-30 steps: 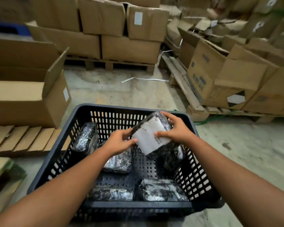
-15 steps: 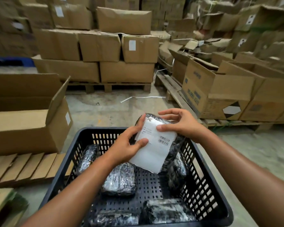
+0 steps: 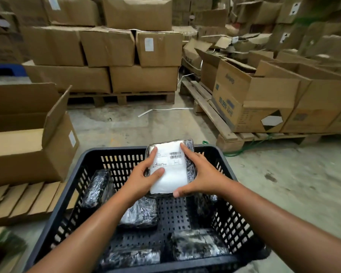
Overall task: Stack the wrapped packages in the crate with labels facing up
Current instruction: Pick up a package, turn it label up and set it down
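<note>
A black perforated plastic crate stands on the floor right below me. Both hands hold one wrapped package above its far half, white barcode label facing up. My left hand grips its left edge, thumb on the label. My right hand clasps its right edge and near corner. Several more black shiny wrapped packages lie inside: one leaning at the left wall, one in the middle, two along the near wall. No labels show on those.
An open cardboard box sits on a wooden pallet at my left. More cartons on pallets stand behind and to the right. A white strap lies on the concrete floor beyond the crate.
The package has turned from tilted to lying flat with its label squarely up and has moved toward the crate's far side. My right hand shifted from its top to its right edge.
</note>
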Available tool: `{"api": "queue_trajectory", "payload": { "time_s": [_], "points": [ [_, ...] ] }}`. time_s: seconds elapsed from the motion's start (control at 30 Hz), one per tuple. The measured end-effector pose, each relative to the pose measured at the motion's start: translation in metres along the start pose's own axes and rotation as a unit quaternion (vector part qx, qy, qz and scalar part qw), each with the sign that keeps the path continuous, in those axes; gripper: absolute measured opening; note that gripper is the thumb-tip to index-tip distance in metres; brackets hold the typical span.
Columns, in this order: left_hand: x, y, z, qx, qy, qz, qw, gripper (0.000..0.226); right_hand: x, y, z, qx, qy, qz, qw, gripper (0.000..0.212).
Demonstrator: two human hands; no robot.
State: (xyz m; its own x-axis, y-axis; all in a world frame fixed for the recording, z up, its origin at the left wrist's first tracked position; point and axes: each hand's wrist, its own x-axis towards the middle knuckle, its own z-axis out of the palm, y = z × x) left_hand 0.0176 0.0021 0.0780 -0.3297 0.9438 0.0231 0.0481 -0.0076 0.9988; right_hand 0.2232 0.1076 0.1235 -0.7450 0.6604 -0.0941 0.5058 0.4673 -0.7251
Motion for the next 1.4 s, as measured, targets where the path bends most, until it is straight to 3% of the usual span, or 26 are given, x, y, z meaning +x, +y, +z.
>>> {"api": "queue_trajectory", "payload": {
  "time_s": [0.13,0.37,0.6,0.67,0.8,0.97,1.07,1.27,1.4],
  "points": [
    [0.003,-0.019,0.020,0.160,-0.022,-0.046,0.986,0.067,0.003,0.025,0.013,-0.044,-0.052,0.070,0.995,0.161],
    [0.001,-0.066,0.035,0.161,-0.056,-0.141,0.975,0.084,0.003,0.063,0.048,-0.064,-0.096,0.134,0.984,0.164],
    [0.019,-0.086,0.023,0.231,-0.063,-0.147,0.960,0.090,0.026,0.070,0.069,-0.078,-0.093,0.155,0.980,0.165],
    [0.020,-0.096,0.020,0.281,-0.088,-0.150,0.944,0.094,0.031,0.075,0.075,-0.100,-0.114,0.165,0.974,0.165],
    [0.025,-0.116,0.014,0.423,-0.137,-0.172,0.879,0.091,0.040,0.085,0.085,-0.128,-0.141,0.191,0.963,0.167],
    [0.029,-0.132,0.014,0.500,-0.180,-0.103,0.841,0.085,0.047,0.091,0.089,-0.164,-0.143,0.193,0.957,0.169],
    [0.028,-0.141,0.021,0.531,-0.200,-0.112,0.816,0.080,0.048,0.090,0.092,-0.198,-0.148,0.192,0.950,0.169],
    [0.024,-0.152,0.036,0.567,-0.220,-0.137,0.782,0.082,0.042,0.094,0.108,-0.251,-0.151,0.194,0.936,0.157],
    [0.025,-0.150,0.037,0.590,-0.209,-0.135,0.768,0.084,0.041,0.100,0.119,-0.416,-0.173,0.116,0.885,0.118]
  ]
}}
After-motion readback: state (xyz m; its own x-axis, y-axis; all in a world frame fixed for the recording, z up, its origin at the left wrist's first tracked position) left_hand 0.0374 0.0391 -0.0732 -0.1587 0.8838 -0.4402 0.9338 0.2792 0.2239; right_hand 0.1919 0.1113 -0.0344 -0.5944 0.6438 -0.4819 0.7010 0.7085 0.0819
